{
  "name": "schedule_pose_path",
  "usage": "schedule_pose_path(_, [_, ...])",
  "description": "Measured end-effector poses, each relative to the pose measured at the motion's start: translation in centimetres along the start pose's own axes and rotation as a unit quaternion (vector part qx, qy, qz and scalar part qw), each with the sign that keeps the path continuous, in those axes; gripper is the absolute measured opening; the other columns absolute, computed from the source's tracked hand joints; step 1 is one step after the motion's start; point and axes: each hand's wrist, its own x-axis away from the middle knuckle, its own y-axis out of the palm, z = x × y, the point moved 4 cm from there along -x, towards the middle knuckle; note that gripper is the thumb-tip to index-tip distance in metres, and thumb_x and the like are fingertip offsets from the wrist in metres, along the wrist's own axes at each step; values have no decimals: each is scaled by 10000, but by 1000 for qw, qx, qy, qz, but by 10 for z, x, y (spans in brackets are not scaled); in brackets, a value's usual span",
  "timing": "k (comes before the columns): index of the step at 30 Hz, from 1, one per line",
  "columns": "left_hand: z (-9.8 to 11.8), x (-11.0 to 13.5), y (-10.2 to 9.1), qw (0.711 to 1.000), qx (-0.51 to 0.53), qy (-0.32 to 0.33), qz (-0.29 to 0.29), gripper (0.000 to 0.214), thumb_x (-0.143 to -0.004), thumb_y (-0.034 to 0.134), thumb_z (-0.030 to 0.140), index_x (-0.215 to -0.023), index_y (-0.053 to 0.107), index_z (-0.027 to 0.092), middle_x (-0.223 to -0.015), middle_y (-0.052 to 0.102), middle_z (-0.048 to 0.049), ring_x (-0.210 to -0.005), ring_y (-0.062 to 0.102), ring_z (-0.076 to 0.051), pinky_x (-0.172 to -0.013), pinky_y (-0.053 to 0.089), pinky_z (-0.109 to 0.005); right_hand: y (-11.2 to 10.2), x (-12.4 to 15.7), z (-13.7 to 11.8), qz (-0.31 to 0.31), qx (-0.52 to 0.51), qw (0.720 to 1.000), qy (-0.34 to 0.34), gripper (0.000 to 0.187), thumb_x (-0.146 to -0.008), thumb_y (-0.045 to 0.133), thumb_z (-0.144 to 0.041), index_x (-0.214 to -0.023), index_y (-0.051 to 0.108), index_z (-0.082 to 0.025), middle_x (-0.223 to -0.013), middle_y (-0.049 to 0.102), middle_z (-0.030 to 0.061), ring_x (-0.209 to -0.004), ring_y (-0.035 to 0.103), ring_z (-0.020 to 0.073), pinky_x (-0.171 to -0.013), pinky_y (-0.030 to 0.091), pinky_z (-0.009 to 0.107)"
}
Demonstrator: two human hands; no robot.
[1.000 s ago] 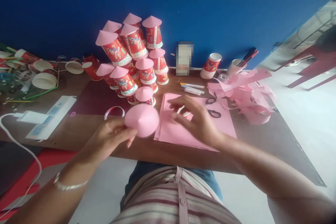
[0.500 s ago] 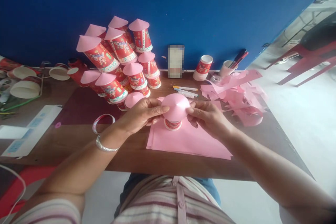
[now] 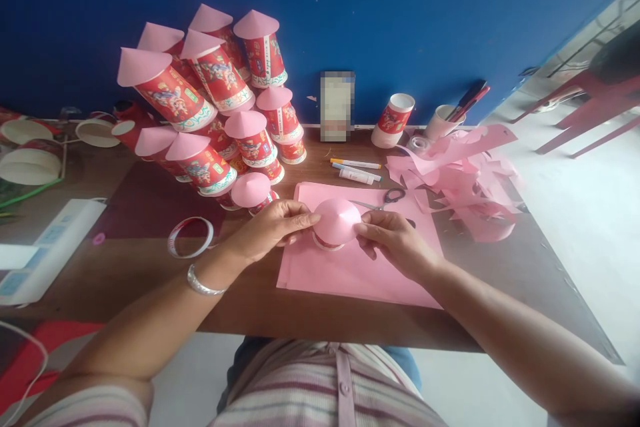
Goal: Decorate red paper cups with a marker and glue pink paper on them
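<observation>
A pink paper cone (image 3: 336,220) sits on top of an upturned red paper cup (image 3: 325,243), of which only the rim shows. The cup stands on a stack of pink paper sheets (image 3: 350,270). My left hand (image 3: 273,230) pinches the cone's left edge and my right hand (image 3: 395,241) pinches its right edge. Both hands have their fingers closed on the cone.
A pile of cone-capped red cups (image 3: 215,100) leans against the blue wall. Scissors (image 3: 387,199), markers (image 3: 356,169), a tape ring (image 3: 190,237), pink scraps (image 3: 460,173), a lone cup (image 3: 393,120), a pen holder (image 3: 443,121) and a power strip (image 3: 45,250) lie around.
My left hand carried the cone from the left onto the cup. Both hands then took hold of its edges and lowered cone and cup onto the pink sheets.
</observation>
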Motion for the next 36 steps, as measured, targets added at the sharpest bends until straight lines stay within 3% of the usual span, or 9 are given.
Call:
schedule_pose_path(10, [-3, -11, 2, 1000, 4, -9, 0, 637, -701, 888, 732, -729, 610, 159, -638, 458, 39, -548, 373, -49, -483, 198, -182, -4, -3, 13, -20, 1, 1000, -3, 495, -886, 870, -575, -662, 671, -180, -619, 619, -13, -560, 521, 104, -591, 386, 292])
schedule_pose_path(25, [-7, -20, -1, 1000, 13, -10, 12, 610, -681, 908, 677, -731, 564, 176, -633, 402, 58, -554, 343, -62, -508, 162, -216, -8, -6, 20, 2, 35, 999, 5, 486, -853, 890, -588, -683, 695, -177, -631, 641, 2, -608, 553, 127, -629, 410, 296])
schedule_pose_path(36, [-10, -19, 1, 1000, 24, 5, -7, 547, -718, 916, 617, -761, 612, 164, -658, 419, 55, -564, 328, -55, -491, 171, -211, -6, -2, 8, 5, 90, 996, -5, 531, -823, 883, -669, -679, 690, -195, -638, 662, 6, -636, 566, 145, -689, 446, 311])
